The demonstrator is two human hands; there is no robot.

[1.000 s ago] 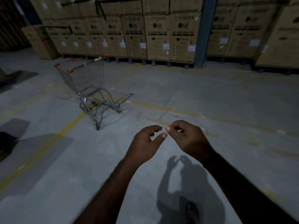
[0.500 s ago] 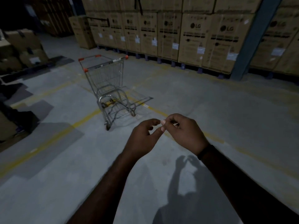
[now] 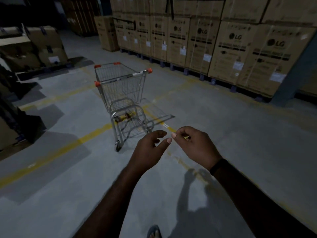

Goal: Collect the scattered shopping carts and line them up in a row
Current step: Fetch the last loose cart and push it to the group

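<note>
One metal shopping cart [image 3: 122, 93] with orange corner caps stands alone on the grey warehouse floor, its handle end turned toward me. My left hand [image 3: 148, 148] hovers just in front of the cart's lower frame, fingers loosely curled, holding nothing. My right hand [image 3: 195, 146] is beside it to the right, fingers curled with the fingertips near the left thumb; nothing shows in it. A dark band sits on the right wrist. Neither hand touches the cart.
Stacked cardboard cartons [image 3: 214, 40] on pallets line the back and right. More boxes [image 3: 34, 47] and dark shapes stand at the left. Yellow floor lines [image 3: 72, 145] cross under the cart. A blue pillar [image 3: 295, 79] rises at the far right. My sandalled foot [image 3: 154, 232] shows at the bottom.
The view has swung left and I have come closer: the cart now looks larger and sits nearer the centre, just beyond my hands. Both hands keep the same pose.
</note>
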